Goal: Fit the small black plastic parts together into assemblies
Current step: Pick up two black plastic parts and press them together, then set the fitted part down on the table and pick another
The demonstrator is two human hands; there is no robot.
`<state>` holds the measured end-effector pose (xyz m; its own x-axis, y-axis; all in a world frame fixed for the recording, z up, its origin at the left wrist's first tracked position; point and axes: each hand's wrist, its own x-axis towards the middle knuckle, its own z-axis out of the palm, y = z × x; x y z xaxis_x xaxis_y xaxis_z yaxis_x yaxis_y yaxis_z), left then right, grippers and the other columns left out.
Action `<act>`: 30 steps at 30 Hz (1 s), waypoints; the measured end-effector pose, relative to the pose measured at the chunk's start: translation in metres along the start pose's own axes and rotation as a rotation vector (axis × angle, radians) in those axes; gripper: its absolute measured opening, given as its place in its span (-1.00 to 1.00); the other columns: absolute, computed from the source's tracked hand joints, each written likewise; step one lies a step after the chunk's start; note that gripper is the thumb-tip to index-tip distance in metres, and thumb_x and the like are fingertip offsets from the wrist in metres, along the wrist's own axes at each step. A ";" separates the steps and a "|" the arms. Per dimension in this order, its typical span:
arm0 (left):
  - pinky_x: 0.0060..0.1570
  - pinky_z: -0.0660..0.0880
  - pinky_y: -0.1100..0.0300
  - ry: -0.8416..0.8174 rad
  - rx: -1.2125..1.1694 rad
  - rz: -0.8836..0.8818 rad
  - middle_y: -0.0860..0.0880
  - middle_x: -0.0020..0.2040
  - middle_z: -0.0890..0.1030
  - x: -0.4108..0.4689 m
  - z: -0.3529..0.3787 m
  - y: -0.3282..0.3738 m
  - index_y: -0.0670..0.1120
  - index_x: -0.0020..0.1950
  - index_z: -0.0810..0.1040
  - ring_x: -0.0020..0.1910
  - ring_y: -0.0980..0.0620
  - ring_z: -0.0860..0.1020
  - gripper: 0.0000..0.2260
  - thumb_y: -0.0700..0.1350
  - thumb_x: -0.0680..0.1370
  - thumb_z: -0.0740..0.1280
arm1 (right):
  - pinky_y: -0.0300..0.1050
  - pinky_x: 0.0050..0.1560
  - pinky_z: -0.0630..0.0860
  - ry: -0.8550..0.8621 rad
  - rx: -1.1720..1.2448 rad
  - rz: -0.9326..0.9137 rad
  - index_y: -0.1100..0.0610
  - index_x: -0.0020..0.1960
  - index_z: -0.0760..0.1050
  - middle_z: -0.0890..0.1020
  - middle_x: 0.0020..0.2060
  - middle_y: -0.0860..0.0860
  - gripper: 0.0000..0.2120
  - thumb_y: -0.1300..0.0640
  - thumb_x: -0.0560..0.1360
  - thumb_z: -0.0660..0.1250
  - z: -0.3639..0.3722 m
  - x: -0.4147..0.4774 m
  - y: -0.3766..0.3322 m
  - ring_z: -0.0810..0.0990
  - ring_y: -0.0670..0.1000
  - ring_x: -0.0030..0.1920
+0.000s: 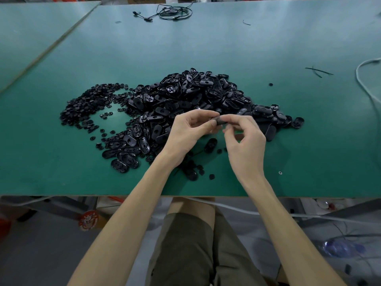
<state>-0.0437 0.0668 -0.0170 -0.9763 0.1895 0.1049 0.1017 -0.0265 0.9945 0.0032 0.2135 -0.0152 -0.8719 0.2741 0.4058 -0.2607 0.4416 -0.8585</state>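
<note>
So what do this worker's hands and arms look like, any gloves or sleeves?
No gloves: the left hand and right hand are bare, with no ring, watch or band showing. Both forearms are bare too, with no sleeve in view down to the picture's lower edge. Below the table edge, olive-brown shorts show.

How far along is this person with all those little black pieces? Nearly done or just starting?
Done: possibly the few closed-looking pieces at the pile's right edge, though I cannot be sure. In hand: the left hand and right hand pinch one black part between them. Remaining: most of it, a big heap of open oval shells and a spread of small round pieces beside it.
</note>
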 end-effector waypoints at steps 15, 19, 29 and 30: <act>0.47 0.18 0.44 0.018 0.522 0.077 0.04 0.52 0.42 0.002 -0.001 0.001 -0.10 0.45 0.54 0.52 0.14 0.35 -0.58 -0.31 0.59 0.41 | -0.07 0.33 0.55 0.088 0.031 0.266 0.11 0.66 0.22 0.07 0.68 0.03 -0.38 0.35 0.63 0.22 -0.002 0.005 0.007 0.44 -0.27 0.39; 0.48 0.22 0.32 -0.014 0.691 0.105 0.00 0.48 0.46 0.003 0.000 0.000 -0.14 0.38 0.59 0.50 0.05 0.37 -0.63 -0.30 0.58 0.44 | -0.05 0.37 0.51 0.075 0.000 0.158 -0.06 0.62 0.29 -0.03 0.70 0.05 -0.36 0.38 0.64 0.23 -0.003 0.004 0.004 0.47 -0.27 0.37; 0.42 0.37 0.11 -0.029 0.707 0.164 -0.05 0.26 0.59 0.002 0.001 -0.003 -0.18 0.10 0.70 0.31 0.00 0.51 -0.87 -0.27 0.56 0.48 | 0.00 0.25 0.54 -0.099 -0.140 -0.027 0.11 0.19 0.64 0.60 0.12 -0.02 -0.83 0.25 0.63 0.36 0.001 -0.001 0.004 0.57 -0.04 0.17; 0.40 0.39 0.11 -0.024 0.681 0.167 -0.04 0.23 0.60 0.002 0.000 -0.002 -0.17 0.06 0.71 0.28 0.01 0.53 -0.89 -0.28 0.55 0.49 | -0.02 0.24 0.54 -0.107 -0.147 -0.044 0.11 0.17 0.64 0.60 0.11 -0.02 -0.84 0.25 0.63 0.36 0.001 -0.001 0.004 0.56 -0.05 0.16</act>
<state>-0.0458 0.0676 -0.0192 -0.9334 0.2583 0.2493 0.3551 0.5624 0.7467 0.0029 0.2140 -0.0194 -0.9022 0.1628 0.3993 -0.2427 0.5736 -0.7824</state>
